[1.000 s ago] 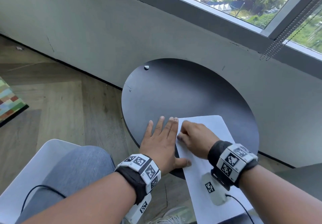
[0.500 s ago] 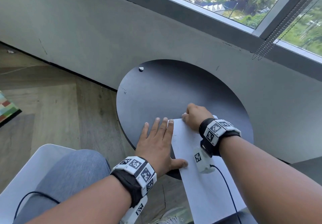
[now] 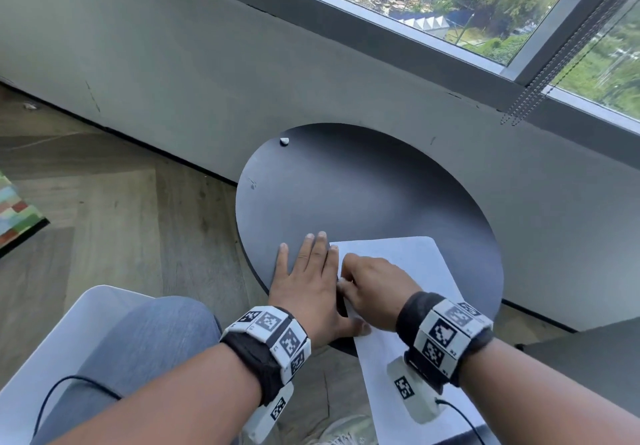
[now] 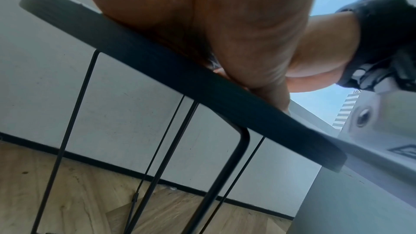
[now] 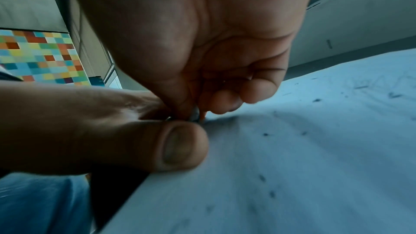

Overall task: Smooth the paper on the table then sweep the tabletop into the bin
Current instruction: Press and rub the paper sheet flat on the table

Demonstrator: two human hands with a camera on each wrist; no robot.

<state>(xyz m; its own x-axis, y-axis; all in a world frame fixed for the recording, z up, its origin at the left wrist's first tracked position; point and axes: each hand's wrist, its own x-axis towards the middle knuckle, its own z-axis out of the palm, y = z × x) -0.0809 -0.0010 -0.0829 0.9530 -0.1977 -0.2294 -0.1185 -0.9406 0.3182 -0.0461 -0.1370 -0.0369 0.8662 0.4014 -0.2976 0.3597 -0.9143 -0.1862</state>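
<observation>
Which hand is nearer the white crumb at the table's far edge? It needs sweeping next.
Left. The left hand lies flat on the table, straight below the crumb; the right hand sits farther right on the paper.

Round black table (image 3: 363,185), white paper (image 3: 408,261), small crumb (image 3: 284,141)

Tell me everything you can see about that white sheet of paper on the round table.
The paper is a plain white sheet lying flat, its far part on the black round table, its near part sticking out past the table's edge toward the person. The right wrist view shows small dark specks and faint creases on it. The left hand lies flat along its left edge, thumb on the sheet; the right hand, fingers curled, presses on it beside that edge.
</observation>
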